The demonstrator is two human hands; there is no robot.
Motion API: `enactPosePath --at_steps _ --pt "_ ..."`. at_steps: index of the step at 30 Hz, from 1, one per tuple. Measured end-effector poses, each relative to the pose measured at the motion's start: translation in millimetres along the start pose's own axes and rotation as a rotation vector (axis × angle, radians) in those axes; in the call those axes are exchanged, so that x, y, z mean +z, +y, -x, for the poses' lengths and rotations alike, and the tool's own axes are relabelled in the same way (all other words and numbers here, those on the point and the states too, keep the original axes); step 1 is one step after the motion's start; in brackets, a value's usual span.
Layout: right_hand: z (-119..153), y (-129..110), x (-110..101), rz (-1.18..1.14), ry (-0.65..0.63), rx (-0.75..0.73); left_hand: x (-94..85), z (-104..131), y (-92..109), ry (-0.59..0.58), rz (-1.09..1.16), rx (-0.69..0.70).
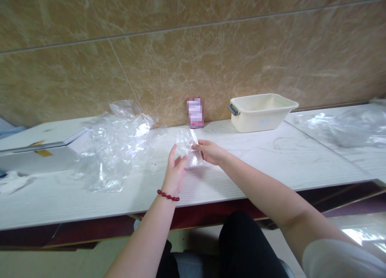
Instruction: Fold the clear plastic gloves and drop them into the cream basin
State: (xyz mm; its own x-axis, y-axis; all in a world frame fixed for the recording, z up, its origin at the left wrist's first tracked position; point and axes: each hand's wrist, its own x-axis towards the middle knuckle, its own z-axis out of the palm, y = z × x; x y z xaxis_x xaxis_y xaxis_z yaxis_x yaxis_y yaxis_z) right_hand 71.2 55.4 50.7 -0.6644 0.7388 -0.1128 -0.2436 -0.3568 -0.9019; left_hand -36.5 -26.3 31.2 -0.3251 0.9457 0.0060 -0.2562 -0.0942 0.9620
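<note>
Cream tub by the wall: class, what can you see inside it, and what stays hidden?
Inside the cream tub, the upper part of the far inner wall shows. The near side covers the bottom, so anything lying low there cannot be seen.

The left grip (175, 173) points forward, thumb and index finger parted, with the left forearm (147, 234) behind it. Just to its right, the right grip (212, 152) turns inward, fingertips pinched, the right forearm (256, 183) slanting back rightward.
</note>
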Motion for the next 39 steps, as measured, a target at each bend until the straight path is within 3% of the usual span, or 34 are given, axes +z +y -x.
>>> enactPosePath --at_steps 4,9,16,20,25,27,30,36,39 --pt "-1.5 3.6 -1.0 0.084 0.000 0.029 -7.5 -9.9 3.5 -0.016 0.026 0.049" --pt "-4.0 5.0 -4.9 0.234 0.042 0.053 -20.0 -21.5 -0.6 -0.020 -0.069 0.003" --pt "-3.6 -0.3 -10.5 0.512 0.125 0.068 -19.5 -16.4 7.4 -0.079 -0.025 -0.085" --pt "-3.5 0.3 -11.5 0.432 0.094 0.104 -18.5 -14.4 9.6 -0.152 -0.093 -0.107" --pt "-1.4 -10.1 -17.9 0.341 0.130 0.102 -18.9 -14.7 3.8 -0.196 -0.114 0.039" --pt "1.8 -27.8 -28.0 0.406 0.177 0.059 -19.8 -14.4 0.3 -0.205 -0.161 0.102" --pt "9.8 -74.7 -54.3 0.486 0.291 -0.033 -22.5 -14.2 -6.8 -0.229 -0.284 0.145" --pt "27.2 -197.3 -136.5 0.697 0.697 -0.286 -23.1 -20.5 -26.8 -0.191 -0.443 0.070" --pt "30.3 -234.6 -177.7 0.742 0.839 -0.301 -19.5 -26.7 -33.6 -0.146 -0.415 0.047"
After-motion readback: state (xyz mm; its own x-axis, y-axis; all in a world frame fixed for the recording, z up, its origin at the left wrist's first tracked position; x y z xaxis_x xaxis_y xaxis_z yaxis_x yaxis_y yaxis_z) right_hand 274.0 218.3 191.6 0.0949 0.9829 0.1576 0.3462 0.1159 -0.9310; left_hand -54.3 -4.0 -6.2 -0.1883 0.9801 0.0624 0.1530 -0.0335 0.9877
